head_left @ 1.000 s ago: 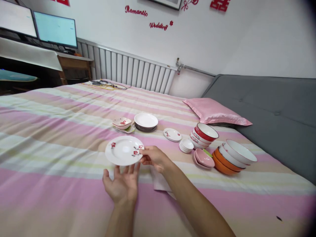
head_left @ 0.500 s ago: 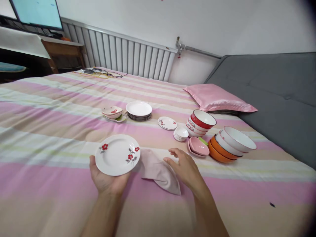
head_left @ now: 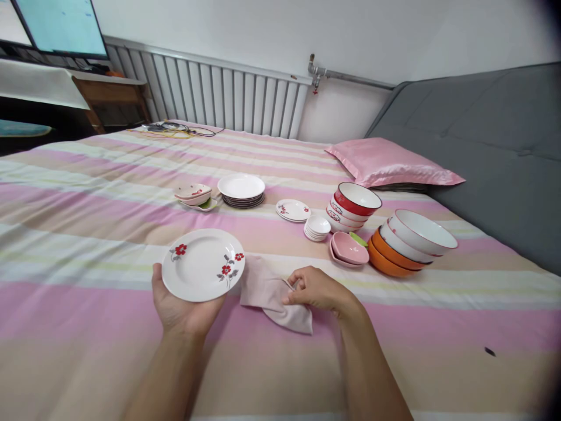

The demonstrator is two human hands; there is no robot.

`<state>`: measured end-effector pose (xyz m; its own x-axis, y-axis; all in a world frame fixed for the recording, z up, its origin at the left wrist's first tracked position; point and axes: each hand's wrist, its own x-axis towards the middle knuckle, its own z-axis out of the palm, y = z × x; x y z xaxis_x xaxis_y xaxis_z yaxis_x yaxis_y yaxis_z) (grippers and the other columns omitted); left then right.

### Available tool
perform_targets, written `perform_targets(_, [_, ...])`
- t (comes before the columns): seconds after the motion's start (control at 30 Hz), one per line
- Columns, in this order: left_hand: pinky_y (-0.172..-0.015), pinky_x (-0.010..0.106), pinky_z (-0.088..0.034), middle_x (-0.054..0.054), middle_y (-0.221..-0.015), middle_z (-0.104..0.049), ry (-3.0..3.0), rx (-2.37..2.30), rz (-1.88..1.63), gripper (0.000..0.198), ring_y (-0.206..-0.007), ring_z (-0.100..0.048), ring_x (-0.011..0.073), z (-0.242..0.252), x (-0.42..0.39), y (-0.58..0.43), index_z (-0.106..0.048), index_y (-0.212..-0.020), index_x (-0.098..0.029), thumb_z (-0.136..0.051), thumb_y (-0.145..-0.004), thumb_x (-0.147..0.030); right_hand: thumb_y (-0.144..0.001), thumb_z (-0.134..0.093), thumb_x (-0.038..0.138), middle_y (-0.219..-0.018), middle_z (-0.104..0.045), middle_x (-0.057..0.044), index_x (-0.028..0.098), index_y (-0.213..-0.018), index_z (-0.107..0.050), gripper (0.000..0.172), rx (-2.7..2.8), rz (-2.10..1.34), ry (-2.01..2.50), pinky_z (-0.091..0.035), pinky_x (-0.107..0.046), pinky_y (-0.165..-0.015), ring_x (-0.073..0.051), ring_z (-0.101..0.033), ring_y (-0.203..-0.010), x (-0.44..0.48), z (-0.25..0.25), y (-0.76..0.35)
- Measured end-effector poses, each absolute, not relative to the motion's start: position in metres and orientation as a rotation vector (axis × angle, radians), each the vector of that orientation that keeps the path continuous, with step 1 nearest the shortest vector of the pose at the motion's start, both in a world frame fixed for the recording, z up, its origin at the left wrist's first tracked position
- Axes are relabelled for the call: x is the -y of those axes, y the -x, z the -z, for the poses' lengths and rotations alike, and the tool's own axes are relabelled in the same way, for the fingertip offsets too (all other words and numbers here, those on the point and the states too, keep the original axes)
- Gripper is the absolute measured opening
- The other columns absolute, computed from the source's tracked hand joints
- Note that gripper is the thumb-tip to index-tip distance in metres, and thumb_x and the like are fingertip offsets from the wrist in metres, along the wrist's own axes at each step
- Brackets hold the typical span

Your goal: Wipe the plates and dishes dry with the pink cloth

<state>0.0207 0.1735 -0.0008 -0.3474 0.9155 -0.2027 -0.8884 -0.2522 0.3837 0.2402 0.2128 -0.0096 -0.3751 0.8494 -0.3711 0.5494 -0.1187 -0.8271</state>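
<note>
A white plate with red flowers and grey leaves (head_left: 199,266) rests on my left hand (head_left: 186,316), whose palm is beneath it and whose thumb is at its left rim. Over the bed, my right hand (head_left: 318,289) pinches a pale pink cloth (head_left: 272,298) between thumb and curled fingers. That cloth lies crumpled on the striped sheet, just right of the plate. Beyond both hands stand a stack of white plates (head_left: 242,187), two small flowered plates (head_left: 293,210) and a stack of small white dishes (head_left: 317,227).
Pink dishes (head_left: 349,250), red-and-white bowls (head_left: 357,202) and orange and white bowls (head_left: 397,251) stand to the right. Patterned dishes (head_left: 193,193) sit at the left. Farther off are a pink pillow (head_left: 390,161), cables (head_left: 179,130), a radiator (head_left: 219,93) and a grey headboard (head_left: 491,128).
My right hand has moved down and left onto the cloth, its fingers closing on it. The plate stays in my left hand. The whole view has shifted slightly.
</note>
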Motion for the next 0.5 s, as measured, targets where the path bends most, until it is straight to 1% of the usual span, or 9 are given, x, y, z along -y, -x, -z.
perform_targets(0.1, [-0.093, 0.069, -0.034, 0.008, -0.119, -0.063, -0.089, -0.525, -1.843, 0.038, -0.120, -0.048, 0.0377, 0.001, -0.172, -0.021, -0.064, -0.106, -0.027, -0.052, -0.078, -0.051, -0.053, -0.078, 0.033, -0.049, -0.043, 0.008, 0.015, -0.069, -0.062, 0.028, 1.654, -1.708, 1.382, -0.023, -0.021, -0.047, -0.007, -0.036, -0.048, -0.217, 0.013, -0.244])
perform_targets(0.17, [-0.094, 0.068, -0.034, 0.007, -0.118, -0.063, -0.101, -0.524, -1.836, 0.036, -0.119, -0.049, 0.0370, 0.001, -0.172, -0.020, -0.064, -0.105, -0.028, -0.050, -0.080, -0.050, -0.055, -0.078, 0.036, -0.053, -0.046, 0.006, 0.014, -0.068, -0.062, 0.030, 1.577, -1.737, 1.294, -0.024, -0.020, -0.048, -0.007, -0.037, -0.050, -0.219, 0.014, -0.245])
perform_targets(0.27, [-0.097, 0.066, -0.032, 0.005, -0.118, -0.064, -0.087, -0.517, -1.805, 0.035, -0.120, -0.048, 0.0353, 0.000, -0.173, -0.019, -0.064, -0.104, -0.029, -0.046, -0.083, -0.049, -0.059, -0.078, 0.037, -0.061, -0.051, 0.005, 0.015, -0.069, -0.059, 0.031, 1.481, -1.705, 1.169, -0.030, -0.019, -0.052, -0.008, -0.044, -0.057, -0.219, 0.012, -0.241])
perform_targets(0.37, [-0.098, 0.067, -0.030, 0.006, -0.121, -0.062, -0.091, -0.569, -1.815, 0.036, -0.122, -0.046, 0.0367, 0.002, -0.174, -0.019, -0.064, -0.105, -0.027, -0.048, -0.081, -0.050, -0.063, -0.076, 0.039, -0.069, -0.056, 0.004, 0.017, -0.076, -0.055, 0.033, 1.333, -1.646, 1.124, -0.037, -0.019, -0.057, -0.010, -0.051, -0.062, -0.218, 0.010, -0.232])
perform_targets(0.43, [-0.097, 0.068, -0.030, 0.008, -0.124, -0.060, -0.107, -0.597, -1.831, 0.037, -0.123, -0.044, 0.0381, 0.003, -0.174, -0.019, -0.064, -0.105, -0.027, -0.051, -0.079, -0.050, -0.065, -0.074, 0.040, -0.073, -0.058, 0.003, 0.019, -0.080, -0.052, 0.034, 1.225, -1.533, 1.108, -0.041, -0.020, -0.058, -0.011, -0.054, -0.064, -0.218, 0.008, -0.225])
perform_targets(0.5, [-0.096, 0.070, -0.030, 0.008, -0.126, -0.059, -0.110, -0.600, -1.829, 0.038, -0.123, -0.044, 0.0389, 0.005, -0.174, -0.020, -0.064, -0.106, -0.026, -0.053, -0.078, -0.050, -0.068, -0.071, 0.041, -0.080, -0.060, 0.001, 0.020, -0.086, -0.051, 0.035, 1.106, -1.357, 1.049, -0.045, -0.022, -0.063, -0.013, -0.057, -0.071, -0.220, 0.006, -0.220])
